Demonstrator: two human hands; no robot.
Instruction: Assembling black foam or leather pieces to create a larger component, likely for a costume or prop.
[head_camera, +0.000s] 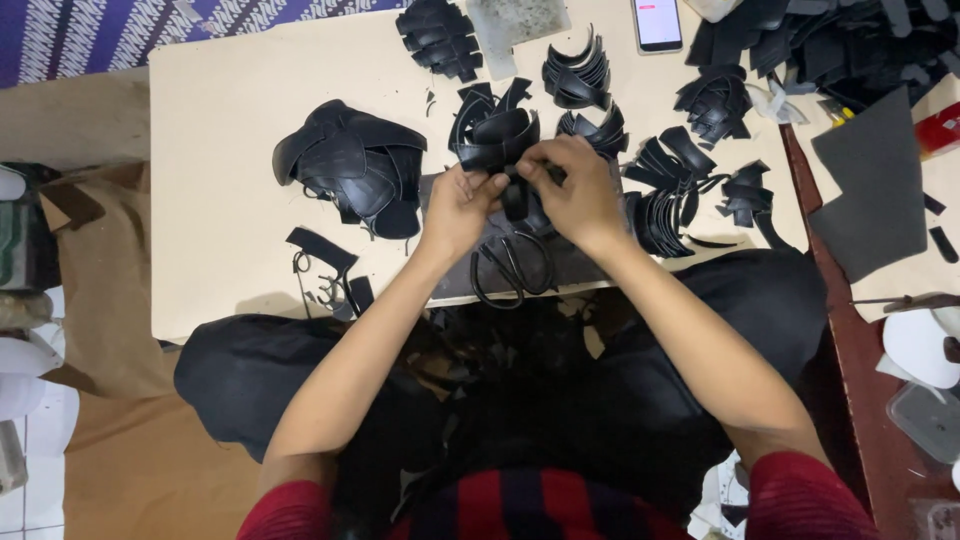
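My left hand (462, 203) and my right hand (575, 190) meet over the middle of a pale board (230, 110) and together pinch a small black leather strip (515, 196) between the fingertips. Just behind the hands lies a bundle of curved black leather pieces (492, 130). Black-handled scissors (512, 268) rest on a dark mat (580, 265) right below my hands, near the board's front edge.
A larger heap of black leather parts (352, 165) sits to the left, several fanned stacks (665, 205) to the right and at the back. A phone (657, 23) lies at the far edge. A dark grey sheet (875, 190) and plastic containers (930, 420) are on the right.
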